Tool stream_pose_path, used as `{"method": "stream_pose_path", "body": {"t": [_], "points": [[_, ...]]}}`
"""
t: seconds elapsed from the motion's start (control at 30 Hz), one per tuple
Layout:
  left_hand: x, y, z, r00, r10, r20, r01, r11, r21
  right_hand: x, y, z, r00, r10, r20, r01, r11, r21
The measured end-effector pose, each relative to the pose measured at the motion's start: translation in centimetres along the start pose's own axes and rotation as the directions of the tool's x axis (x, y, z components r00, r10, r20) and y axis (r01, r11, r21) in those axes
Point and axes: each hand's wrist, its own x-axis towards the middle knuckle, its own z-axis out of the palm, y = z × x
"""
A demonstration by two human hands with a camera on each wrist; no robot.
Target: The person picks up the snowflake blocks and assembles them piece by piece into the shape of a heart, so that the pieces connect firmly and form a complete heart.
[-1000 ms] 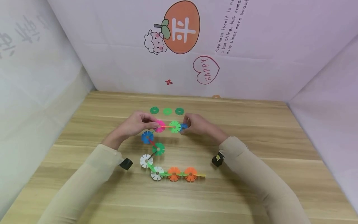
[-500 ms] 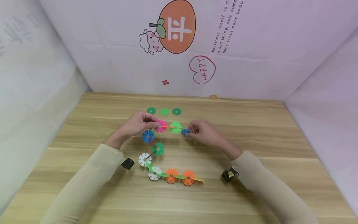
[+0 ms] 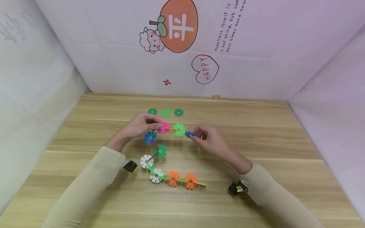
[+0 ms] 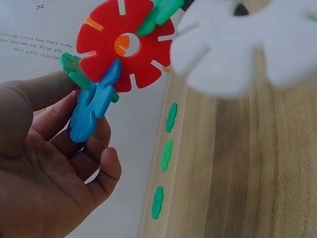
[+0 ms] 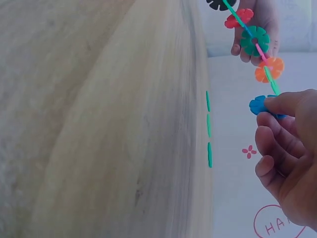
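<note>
My left hand (image 3: 142,126) pinches a chain of slotted plastic snowflake discs at its pink disc (image 3: 164,127). From there the chain runs past an edge-on orange disc to a light green disc (image 3: 179,129) at its upper end. The other way it bends down through blue (image 3: 150,137), green (image 3: 160,151) and white discs (image 3: 146,161), then right through two orange discs (image 3: 173,179) to a yellow one. Between thumb and fingers, my right hand (image 3: 210,139) holds a separate blue snowflake disc (image 3: 189,134), tilted, just right of the light green disc. Contact between them is unclear.
Several wood-grain boards' lines mark the table (image 3: 256,133). Three loose green discs (image 3: 166,113) lie in a row behind the chain. White printed sheets (image 3: 242,72) wall the back and both sides.
My right hand has drawn back slightly towards me and right with the blue disc, opening a gap from the light green disc, and tilted it flatter. My left hand keeps its hold.
</note>
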Motion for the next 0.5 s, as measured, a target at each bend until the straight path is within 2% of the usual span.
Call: {"method": "stream_pose_path", "body": {"t": [0.13, 0.3, 0.5], "points": [[0.07, 0.15, 0.14, 1.0, 0.008, 0.003, -0.008, 1.0, 0.013, 0.12, 0.03, 0.08, 0.995, -0.089, -0.035, 0.088, 0.995, -0.044], [0.15, 0.29, 0.37, 1.0, 0.022, 0.011, -0.022, 1.0, 0.005, 0.19, 0.13, 0.05, 0.985, -0.162, -0.062, 0.159, 0.986, -0.053], [0.19, 0.35, 0.43, 1.0, 0.029, 0.006, -0.029, 1.0, 0.004, 0.14, 0.12, -0.24, 0.962, -0.258, -0.085, 0.251, 0.964, -0.086]]}}
